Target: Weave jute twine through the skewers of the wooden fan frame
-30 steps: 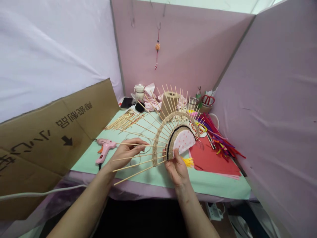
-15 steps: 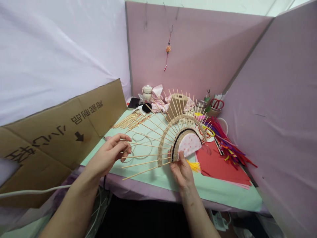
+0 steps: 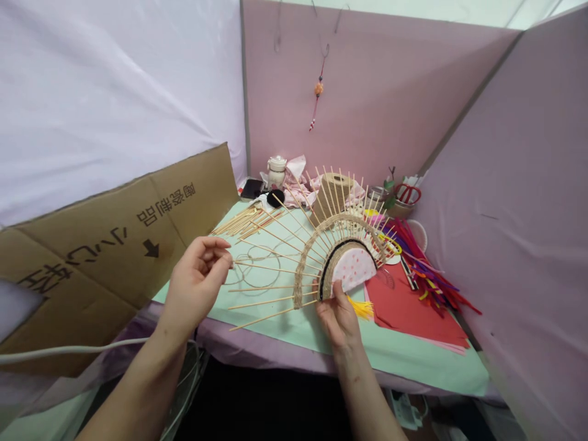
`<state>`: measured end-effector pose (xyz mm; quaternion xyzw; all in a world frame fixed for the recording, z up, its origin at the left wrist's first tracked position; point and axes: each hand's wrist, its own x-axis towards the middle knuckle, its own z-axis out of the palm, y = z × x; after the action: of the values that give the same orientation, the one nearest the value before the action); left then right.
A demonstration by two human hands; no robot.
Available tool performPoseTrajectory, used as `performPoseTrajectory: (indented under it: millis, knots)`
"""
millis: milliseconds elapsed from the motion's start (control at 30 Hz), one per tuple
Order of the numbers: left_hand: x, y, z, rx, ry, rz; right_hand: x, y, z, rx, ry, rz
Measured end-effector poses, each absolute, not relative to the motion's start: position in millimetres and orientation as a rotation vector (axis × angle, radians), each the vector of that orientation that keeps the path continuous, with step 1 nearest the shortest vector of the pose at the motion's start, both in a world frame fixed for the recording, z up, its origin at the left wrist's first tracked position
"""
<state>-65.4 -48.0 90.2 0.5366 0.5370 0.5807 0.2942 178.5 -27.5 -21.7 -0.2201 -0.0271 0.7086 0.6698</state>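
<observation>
A half-round fan of thin wooden sticks spreads out in front of me. Its pink-dotted white centre has a black band round it, and a band of woven twine crosses the sticks further out. My right hand grips the fan by its lower left end, thumb on the front and fingers mostly hidden behind. Off the left stick tips, my left hand is pinched, its thumb pressed to the forefinger. Thin twine lies in loose loops beneath the sticks and seems to run up to that pinch.
Loose sticks lie behind the fan, near a twine spool and a white jar. Red sheets, coloured pipe cleaners and red-handled scissors are on the right. A cardboard panel stands left.
My left hand has drawn back a little to the left and its fingers have closed into a tighter pinch. The right hand holds the fan as before; the view has shifted slightly.
</observation>
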Motion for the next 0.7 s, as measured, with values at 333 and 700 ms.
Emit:
performPoseTrajectory:
  millis: [333,700]
  knots:
    - [-75.4,-62.2,81.1,1.586,1.306,1.424,185.7,-33.8,-0.4,-0.513,-0.005,1.604]
    - [15.8,-44.6,35.6,1.961,0.884,0.973,183.2,-40.8,19.5,-0.486,0.020,1.559]
